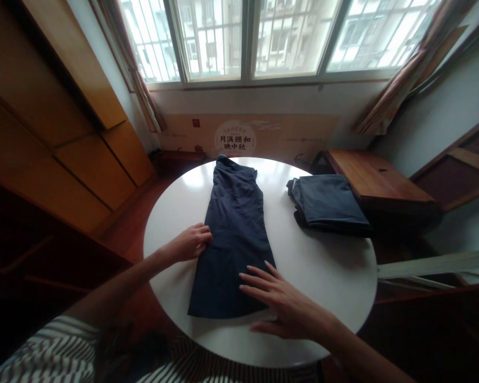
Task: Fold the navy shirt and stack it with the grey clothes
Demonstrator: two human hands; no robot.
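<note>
A dark navy garment, folded into a long strip, lies lengthwise on the white round table. It narrows and wrinkles towards its far end, while the near part is flat and wider; its exact kind is hard to tell. My left hand is closed at the garment's left edge, fingers curled on the cloth. Spread fingers of my right hand rest over its lower right corner, with the thumb apart near the table's front.
A stack of folded dark clothes sits on the table's right side. Beyond it stands a wooden desk. Wooden cabinets line the left. A printed banner runs below the barred window.
</note>
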